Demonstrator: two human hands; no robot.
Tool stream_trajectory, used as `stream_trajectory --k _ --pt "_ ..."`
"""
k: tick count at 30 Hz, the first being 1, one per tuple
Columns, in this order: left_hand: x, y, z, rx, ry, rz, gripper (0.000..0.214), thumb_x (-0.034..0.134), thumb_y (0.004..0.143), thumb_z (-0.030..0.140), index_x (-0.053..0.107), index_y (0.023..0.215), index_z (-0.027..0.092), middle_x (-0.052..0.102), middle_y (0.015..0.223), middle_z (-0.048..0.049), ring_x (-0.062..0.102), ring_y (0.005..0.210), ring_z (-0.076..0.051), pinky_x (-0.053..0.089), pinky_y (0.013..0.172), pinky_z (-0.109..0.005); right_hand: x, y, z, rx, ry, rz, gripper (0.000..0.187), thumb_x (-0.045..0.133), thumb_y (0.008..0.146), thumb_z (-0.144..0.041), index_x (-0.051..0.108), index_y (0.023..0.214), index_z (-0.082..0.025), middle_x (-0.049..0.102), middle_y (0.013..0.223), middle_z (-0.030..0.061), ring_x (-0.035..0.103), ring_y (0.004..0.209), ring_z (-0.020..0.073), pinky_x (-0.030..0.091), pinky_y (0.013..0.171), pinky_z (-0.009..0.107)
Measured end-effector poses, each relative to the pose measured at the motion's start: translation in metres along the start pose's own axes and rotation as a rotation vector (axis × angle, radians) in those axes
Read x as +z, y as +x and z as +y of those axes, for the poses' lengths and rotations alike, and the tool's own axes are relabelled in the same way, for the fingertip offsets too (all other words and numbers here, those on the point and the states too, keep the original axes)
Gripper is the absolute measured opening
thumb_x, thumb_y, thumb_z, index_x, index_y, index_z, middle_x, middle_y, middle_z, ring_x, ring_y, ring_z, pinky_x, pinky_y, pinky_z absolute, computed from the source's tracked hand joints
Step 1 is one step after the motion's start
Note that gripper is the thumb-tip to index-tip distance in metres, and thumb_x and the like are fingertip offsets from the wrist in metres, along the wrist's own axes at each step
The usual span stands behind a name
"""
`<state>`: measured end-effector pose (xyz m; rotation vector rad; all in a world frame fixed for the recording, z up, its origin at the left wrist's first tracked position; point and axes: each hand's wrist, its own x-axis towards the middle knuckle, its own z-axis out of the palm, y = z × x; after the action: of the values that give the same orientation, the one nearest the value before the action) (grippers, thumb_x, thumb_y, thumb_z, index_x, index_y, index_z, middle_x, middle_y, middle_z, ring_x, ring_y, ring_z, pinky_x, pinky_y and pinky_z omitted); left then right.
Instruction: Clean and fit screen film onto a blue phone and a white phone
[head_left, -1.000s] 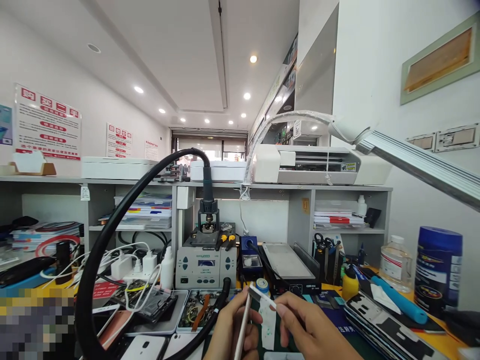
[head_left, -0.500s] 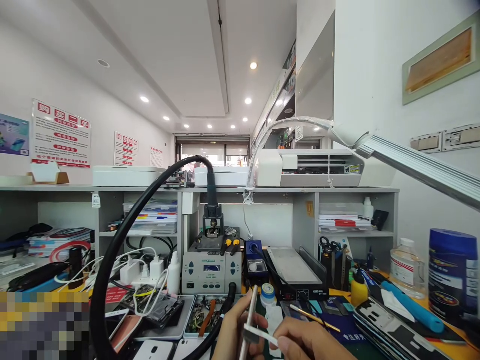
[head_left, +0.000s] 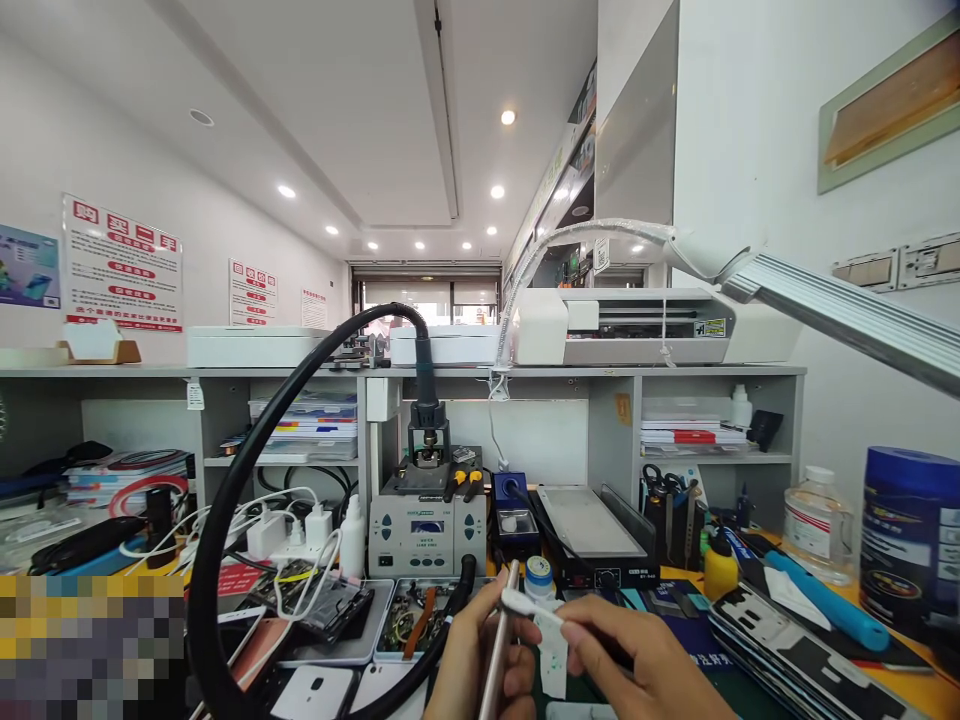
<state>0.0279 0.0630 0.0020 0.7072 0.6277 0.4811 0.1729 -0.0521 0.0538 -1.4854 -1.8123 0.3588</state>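
Fingers (head_left: 517, 672) of the left hand (head_left: 466, 655) are curled tight round a silver slab (head_left: 496, 650), thin and seen edge-on, held upright low down just in front of the grey rework station (head_left: 427, 530). Over on the right hand (head_left: 641, 668), thumb and forefinger are pressed together on a white strip (head_left: 525, 606), pinching its near end, while the far end lies against the top edge of the slab. Both hands are close together, well below the station's front panel. A thick black hose (head_left: 247, 480) loops out from the station's top and sweeps down its left side. Just in front of the station sits a tray of small parts (head_left: 409, 625), and a little white jar with a blue lid (head_left: 538, 577) stands right of it, behind the strip. Further right of the station there's a yellow bottle (head_left: 720, 572), a blue pen-shaped tool (head_left: 825, 605) and a tall blue canister (head_left: 911, 540) on the yellow desk (head_left: 896, 685). A lamp arm (head_left: 840, 310) reaches in above all that.
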Motion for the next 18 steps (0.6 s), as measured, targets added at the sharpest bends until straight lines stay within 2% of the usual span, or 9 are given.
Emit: stream_trajectory --k 3,8,10,14,18 --pt "0.001 -0.002 0.001 -0.015 -0.004 0.006 0.073 0.037 0.097 0.071 0.065 0.063 0.013 0.037 0.031 0.0017 0.024 0.019 -0.007 0.018 0.025 -0.015 0.000 0.000 0.001 -0.006 0.023 0.064 0.038 0.046 0.104 -0.048 0.076 0.106 -0.025 0.075 0.085 0.0052 0.067 0.078 0.0228 0.051 0.070 0.029" --pt "0.003 -0.008 0.003 -0.005 -0.023 -0.003 0.074 0.033 0.098 0.070 0.065 0.063 0.013 0.038 0.031 0.0006 0.028 0.019 -0.008 0.018 0.024 -0.015 0.002 -0.003 -0.003 -0.043 0.082 -0.071 0.034 0.052 0.101 -0.046 0.080 0.103 -0.026 0.077 0.082 0.0041 0.069 0.076 0.0217 0.051 0.068 0.027" --pt "0.003 -0.009 0.003 -0.011 -0.026 -0.008 0.074 0.034 0.097 0.072 0.065 0.065 0.013 0.039 0.032 0.0008 0.029 0.018 -0.008 0.018 0.023 -0.016 0.002 -0.002 -0.005 -0.036 0.078 -0.035 0.036 0.050 0.102 -0.046 0.080 0.105 -0.026 0.077 0.082 0.0042 0.069 0.075 0.0217 0.052 0.068 0.027" --pt "0.005 -0.011 0.004 -0.037 -0.022 -0.024 0.073 0.032 0.098 0.071 0.063 0.064 0.014 0.039 0.032 0.0013 0.030 0.017 -0.009 0.020 0.023 -0.016 0.000 -0.002 -0.006 -0.014 0.076 0.055 0.036 0.051 0.102 -0.047 0.079 0.112 -0.026 0.079 0.091 0.0057 0.071 0.084 0.0242 0.055 0.077 0.029" --pt "0.008 -0.017 0.007 -0.038 -0.028 -0.040 0.076 0.025 0.101 0.069 0.061 0.061 0.015 0.039 0.032 0.0005 0.030 0.018 -0.009 0.018 0.023 -0.017 0.001 -0.004 -0.009 0.000 0.157 -0.085 0.030 0.055 0.101 -0.046 0.081 0.108 -0.032 0.081 0.102 0.0040 0.074 0.094 0.0249 0.057 0.078 0.026"
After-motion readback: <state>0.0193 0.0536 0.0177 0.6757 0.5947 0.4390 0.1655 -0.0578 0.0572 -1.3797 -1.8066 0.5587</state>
